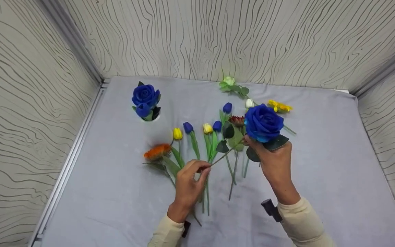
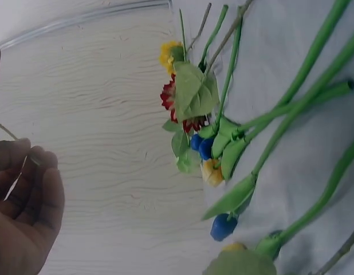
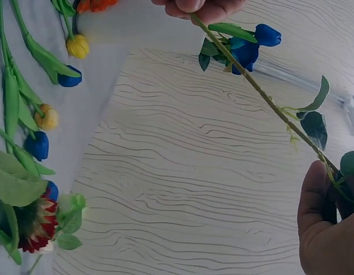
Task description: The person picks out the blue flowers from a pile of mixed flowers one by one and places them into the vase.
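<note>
A large blue rose (image 1: 264, 122) with dark green leaves is held above the table, tilted, its bloom at the upper right. My right hand (image 1: 273, 161) grips the stem just under the bloom. The lower end of that stem (image 3: 263, 94) is pinched between the thumb and fingertips of my left hand (image 1: 191, 185). In the right wrist view both hands show on the stem, with the bloom out of frame. At the back left a white vase (image 1: 157, 130) holds blue roses (image 1: 145, 97).
Between hands and vase lie yellow tulips (image 1: 177, 133), blue tulips (image 1: 188, 127) and an orange flower (image 1: 157, 152). Behind the held rose are a dark red flower (image 1: 237, 120), a white tulip (image 1: 249, 103), a pale green rose (image 1: 229, 81) and a yellow flower (image 1: 279, 106). Patterned walls (image 1: 218, 37) enclose the table.
</note>
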{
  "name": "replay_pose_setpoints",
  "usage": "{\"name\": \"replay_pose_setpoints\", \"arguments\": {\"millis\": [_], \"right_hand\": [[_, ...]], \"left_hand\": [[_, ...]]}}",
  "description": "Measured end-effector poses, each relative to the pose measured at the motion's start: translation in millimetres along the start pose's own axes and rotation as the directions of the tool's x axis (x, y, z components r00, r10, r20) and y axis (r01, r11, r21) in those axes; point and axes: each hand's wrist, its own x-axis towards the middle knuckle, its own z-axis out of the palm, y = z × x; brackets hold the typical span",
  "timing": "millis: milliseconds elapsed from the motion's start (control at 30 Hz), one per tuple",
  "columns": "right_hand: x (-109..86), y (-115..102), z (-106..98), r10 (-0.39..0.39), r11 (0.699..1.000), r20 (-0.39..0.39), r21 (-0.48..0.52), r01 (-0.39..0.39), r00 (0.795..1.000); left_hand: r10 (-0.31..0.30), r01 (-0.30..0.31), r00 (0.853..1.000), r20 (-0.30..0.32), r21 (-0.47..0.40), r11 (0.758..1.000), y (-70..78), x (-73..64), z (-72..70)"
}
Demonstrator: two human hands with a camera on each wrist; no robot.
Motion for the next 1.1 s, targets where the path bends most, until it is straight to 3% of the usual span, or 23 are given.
{"name": "replay_pose_setpoints", "arguments": {"millis": [133, 367, 533, 667, 733, 800, 933, 1033, 1100], "right_hand": [[5.6, -2, 6, -0.043, 0.999, 0.053, 0.003, 0.043, 0.998], [16.0, -3, 19, -0.093, 0.995, 0.096, -0.012, 0.095, 0.991], [23.3, -10, 29, -0.13, 0.991, 0.137, -0.012, 0.133, 0.982], [27.2, -18, 37, -0.16, 0.987, 0.154, 0.005, 0.161, 0.975], [29.3, -23, 42, -0.178, 0.984, 0.147, 0.007, 0.179, 0.973], [32.2, -27, 48, -0.192, 0.981, 0.131, -0.009, 0.195, 0.973], [40.2, -31, 63, -0.22, 0.975, 0.094, -0.012, 0.222, 0.971], [47.2, -30, 74, -0.27, 0.963, 0.084, 0.032, 0.268, 0.959], [51.1, -28, 81, -0.296, 0.955, 0.079, 0.057, 0.292, 0.952]], "left_hand": [[-0.04, 0.04, 0.999, 0.008, 0.028, 0.999, -4.2, 2.3, -5.6], [-0.038, 0.039, 0.999, -0.021, 0.093, 0.995, -11.2, 8.6, -13.4], [-0.101, 0.107, 0.993, -0.063, 0.102, 0.989, -13.9, 11.5, -22.5], [-0.171, 0.186, 0.976, -0.134, 0.111, 0.976, -18.0, 12.8, -34.5], [-0.206, 0.233, 0.959, -0.197, 0.126, 0.964, -22.4, 13.6, -41.2], [-0.243, 0.292, 0.929, -0.279, 0.152, 0.944, -28.8, 15.2, -47.8], [-0.326, 0.432, 0.844, -0.425, 0.18, 0.884, -43.4, 21.3, -58.3], [-0.399, 0.524, 0.789, -0.467, 0.171, 0.834, -52.1, 29.0, -63.0], [-0.439, 0.564, 0.766, -0.469, 0.166, 0.809, -56.5, 34.7, -64.9]]}}
